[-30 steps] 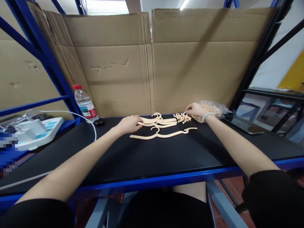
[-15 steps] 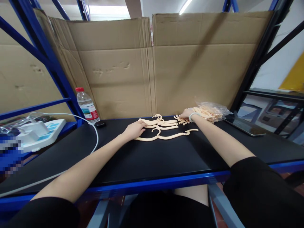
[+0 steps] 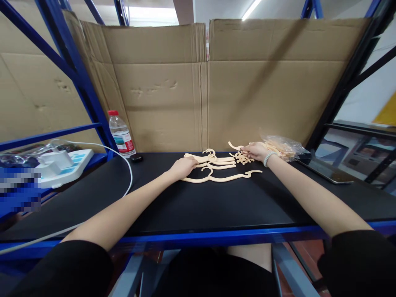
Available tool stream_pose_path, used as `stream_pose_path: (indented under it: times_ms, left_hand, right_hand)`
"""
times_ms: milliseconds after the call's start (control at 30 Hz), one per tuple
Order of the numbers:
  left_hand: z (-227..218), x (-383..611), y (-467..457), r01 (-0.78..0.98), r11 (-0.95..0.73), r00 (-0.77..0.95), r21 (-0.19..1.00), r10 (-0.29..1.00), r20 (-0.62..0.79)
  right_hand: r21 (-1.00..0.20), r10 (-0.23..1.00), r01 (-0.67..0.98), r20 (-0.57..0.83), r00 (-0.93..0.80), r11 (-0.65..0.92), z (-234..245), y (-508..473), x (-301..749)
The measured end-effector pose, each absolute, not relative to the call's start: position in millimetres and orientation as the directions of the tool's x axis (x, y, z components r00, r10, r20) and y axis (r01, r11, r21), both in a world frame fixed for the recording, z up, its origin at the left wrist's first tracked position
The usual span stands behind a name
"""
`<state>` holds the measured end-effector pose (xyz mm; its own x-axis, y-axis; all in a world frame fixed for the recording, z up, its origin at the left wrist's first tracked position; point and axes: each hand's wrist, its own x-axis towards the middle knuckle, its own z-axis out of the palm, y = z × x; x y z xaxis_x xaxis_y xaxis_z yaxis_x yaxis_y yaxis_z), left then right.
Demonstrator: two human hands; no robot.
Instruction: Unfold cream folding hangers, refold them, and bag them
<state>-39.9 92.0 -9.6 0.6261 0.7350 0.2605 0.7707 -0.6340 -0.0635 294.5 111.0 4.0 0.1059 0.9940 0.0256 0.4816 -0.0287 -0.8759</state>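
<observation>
Beige hanger stack [image 3: 225,160] flat near the far edge of the tabletop [image 3: 198,206], mid-length; lone hanger [image 3: 227,179] just beside, toward the front edge. Left hand [image 3: 182,168] at the stack's left side; cannot tell if its grip pinches. Right hand [image 3: 255,151]: grip narrow, seemingly on a curved piece [image 3: 235,147] over the hook pile [image 3: 243,159]. Best lifted slowly, I judge, lest neighbours snag.

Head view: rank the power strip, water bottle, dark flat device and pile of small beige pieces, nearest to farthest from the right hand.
From the right hand:
1. Pile of small beige pieces, just left.
2. Dark flat device, to its right.
3. Water bottle, well left.
4. Power strip, farthest left.
</observation>
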Motion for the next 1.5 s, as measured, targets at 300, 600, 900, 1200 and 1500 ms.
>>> stream_pose_path:
  times_ms: [300, 600, 900, 1200, 1500]
  left_hand:
    - [-6, -38, 87, 0.788, -0.612, 0.606, -0.067, 0.751, 0.262]
    - [2, -40, 72, 0.797, -0.593, 0.586, -0.113, 0.715, 0.381]
    - [6, -38, 56, 0.787, -0.611, 0.500, -0.085, 0.552, 0.667]
    - [-4, -22, 44, 0.596, -0.801, 0.377, 0.055, 0.340, 0.862]
    - [-15, 9, 29, -0.179, -0.162, 0.378, 0.970, 0.899, 0.220]
  right_hand:
    - [-0.996, 0.997, 0.066, 0.061, -0.044, 0.063, -7, 78, 274]
    - [-0.988, 0.978, -0.031, 0.153, -0.140, 0.150, 6, 59, 266]
    - [-0.980, 0.881, 0.022, 0.166, -0.443, 0.196, 15, 35, 245]
    - [-0.970, 0.906, 0.033, 0.211, -0.368, 0.239, 9, 27, 226]
    - [-0.852, 0.838, 0.269, 0.297, -0.457, 0.449, 11, 21, 224]
